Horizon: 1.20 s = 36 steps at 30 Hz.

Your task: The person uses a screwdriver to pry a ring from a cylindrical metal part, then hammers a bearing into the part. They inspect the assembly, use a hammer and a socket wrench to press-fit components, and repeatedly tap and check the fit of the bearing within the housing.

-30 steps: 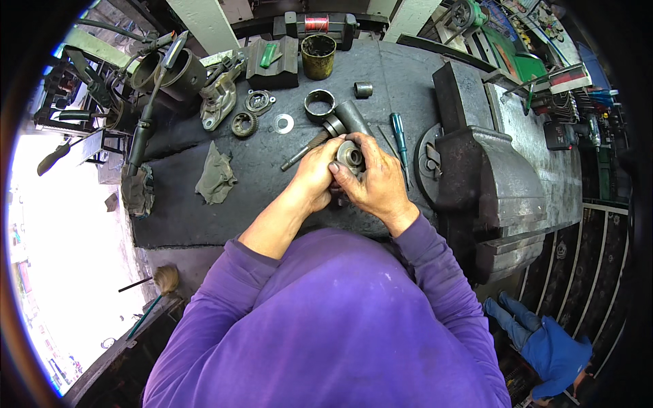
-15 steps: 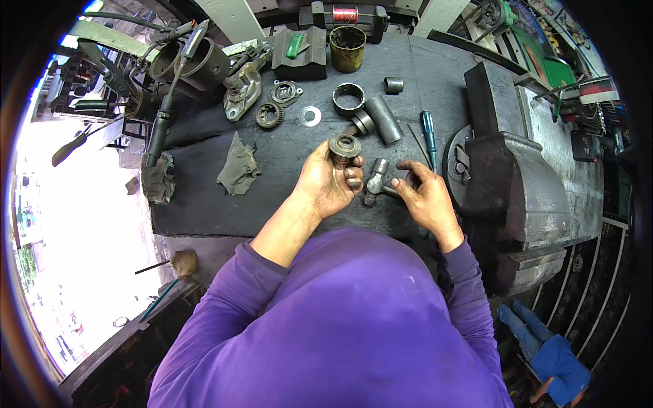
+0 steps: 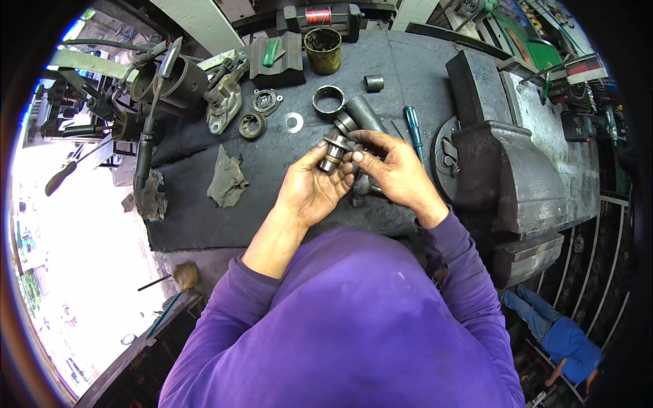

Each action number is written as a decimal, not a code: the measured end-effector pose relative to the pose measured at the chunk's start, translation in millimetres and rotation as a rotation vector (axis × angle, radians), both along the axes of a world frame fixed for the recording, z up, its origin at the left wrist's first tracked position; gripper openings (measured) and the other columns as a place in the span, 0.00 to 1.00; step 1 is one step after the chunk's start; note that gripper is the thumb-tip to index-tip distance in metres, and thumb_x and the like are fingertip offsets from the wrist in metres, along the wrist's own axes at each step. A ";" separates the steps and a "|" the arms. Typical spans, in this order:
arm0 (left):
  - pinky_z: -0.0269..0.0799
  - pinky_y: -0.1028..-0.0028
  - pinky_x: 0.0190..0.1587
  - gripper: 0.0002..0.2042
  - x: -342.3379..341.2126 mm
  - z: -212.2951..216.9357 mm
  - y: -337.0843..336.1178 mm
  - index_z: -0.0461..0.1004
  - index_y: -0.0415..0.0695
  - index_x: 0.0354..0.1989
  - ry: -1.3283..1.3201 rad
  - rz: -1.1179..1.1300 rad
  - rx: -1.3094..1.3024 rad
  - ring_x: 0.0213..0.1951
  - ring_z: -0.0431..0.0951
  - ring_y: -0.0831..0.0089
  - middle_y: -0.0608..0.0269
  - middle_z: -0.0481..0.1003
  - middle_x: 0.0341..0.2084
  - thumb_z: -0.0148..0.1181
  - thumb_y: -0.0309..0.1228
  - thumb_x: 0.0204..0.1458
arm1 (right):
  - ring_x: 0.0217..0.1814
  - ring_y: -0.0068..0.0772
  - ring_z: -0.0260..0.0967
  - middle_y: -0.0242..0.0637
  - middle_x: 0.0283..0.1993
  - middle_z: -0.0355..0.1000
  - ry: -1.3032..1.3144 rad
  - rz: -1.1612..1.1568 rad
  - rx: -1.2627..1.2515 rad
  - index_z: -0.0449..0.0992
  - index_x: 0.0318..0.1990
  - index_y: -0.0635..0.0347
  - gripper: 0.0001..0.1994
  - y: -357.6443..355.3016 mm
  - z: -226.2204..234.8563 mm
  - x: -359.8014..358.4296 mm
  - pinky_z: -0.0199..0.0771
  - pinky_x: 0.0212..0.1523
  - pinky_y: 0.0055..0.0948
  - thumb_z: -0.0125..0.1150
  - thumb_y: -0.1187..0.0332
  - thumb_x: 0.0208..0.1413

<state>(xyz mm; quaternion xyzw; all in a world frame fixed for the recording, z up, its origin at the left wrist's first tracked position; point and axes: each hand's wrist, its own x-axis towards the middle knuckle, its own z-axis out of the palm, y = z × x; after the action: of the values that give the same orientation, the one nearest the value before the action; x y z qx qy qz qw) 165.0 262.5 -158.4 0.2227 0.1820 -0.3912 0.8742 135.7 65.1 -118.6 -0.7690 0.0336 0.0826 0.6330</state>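
Observation:
Both my hands hold a flanged metal sleeve (image 3: 332, 160), a shiny stepped cylinder with a wide collar near its upper end. My left hand (image 3: 304, 192) cups it from below and the left, thumb and fingers around its body. From the right, my right hand (image 3: 400, 173) pinches its collar between thumb and fingers. Partly hidden under the right hand lies a ball-peen hammer (image 3: 360, 196) on the dark bench. Just beyond the hands rest a thick steel tube (image 3: 365, 113) and a smaller stepped metal part (image 3: 345, 122), partly covered.
A large bench vise (image 3: 524, 183) stands at the right, with a blue screwdriver (image 3: 413, 129) left of it. Farther back are a metal ring (image 3: 328, 102), a toothed ring (image 3: 252, 126), a washer (image 3: 292, 122) and a yellow can (image 3: 323, 54). A grey rag (image 3: 227, 178) lies left.
My right hand has moved left from above the hammer and taken hold of the sleeve's collar. The sleeve has tipped, so its side now shows instead of its end.

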 end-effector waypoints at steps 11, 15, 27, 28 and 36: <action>0.84 0.65 0.48 0.17 -6.4 -1.4 -4.9 0.77 0.44 0.57 -0.064 -0.188 -0.082 0.42 0.86 0.66 0.57 0.84 0.43 0.54 0.43 0.74 | 0.50 0.24 0.79 0.42 0.51 0.84 0.012 -0.089 0.130 0.80 0.61 0.68 0.17 -10.4 -9.8 -13.6 0.79 0.53 0.30 0.63 0.70 0.70; 0.85 0.64 0.49 0.17 -8.2 -5.1 -7.6 0.74 0.43 0.61 -0.115 -0.218 -0.116 0.44 0.86 0.64 0.57 0.83 0.48 0.55 0.40 0.73 | 0.50 0.26 0.79 0.41 0.53 0.82 -0.017 -0.106 0.162 0.80 0.61 0.68 0.16 -13.4 -3.7 -22.5 0.79 0.53 0.29 0.62 0.70 0.70; 0.85 0.63 0.54 0.26 -30.1 36.4 -37.1 0.72 0.36 0.67 -0.710 -0.365 0.154 0.50 0.86 0.61 0.53 0.81 0.55 0.69 0.22 0.60 | 0.52 0.26 0.79 0.40 0.53 0.81 -0.153 -0.369 0.139 0.76 0.62 0.73 0.16 -32.2 7.3 -95.2 0.81 0.54 0.29 0.61 0.74 0.71; 0.86 0.63 0.54 0.29 -35.1 42.1 -45.9 0.70 0.37 0.66 -0.729 -0.362 0.199 0.50 0.87 0.61 0.52 0.81 0.54 0.72 0.17 0.56 | 0.51 0.25 0.79 0.40 0.52 0.81 -0.139 -0.376 0.224 0.76 0.61 0.73 0.15 -32.9 4.2 -105.8 0.81 0.53 0.29 0.61 0.74 0.71; 0.81 0.70 0.58 0.26 -98.4 74.8 -155.4 0.68 0.40 0.59 -1.106 -0.236 0.095 0.53 0.82 0.73 0.60 0.79 0.50 0.73 0.15 0.53 | 0.49 0.46 0.83 0.53 0.46 0.83 -0.042 -0.443 -0.071 0.81 0.53 0.71 0.14 -44.9 -2.8 -218.5 0.79 0.52 0.38 0.65 0.68 0.66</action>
<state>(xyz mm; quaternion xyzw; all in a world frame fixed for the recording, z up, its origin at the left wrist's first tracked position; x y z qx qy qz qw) 66.6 107.2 -83.6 0.4525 -0.3116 -0.3026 0.7788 -82.8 20.2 -121.4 -0.7662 0.1915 -0.0757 0.6088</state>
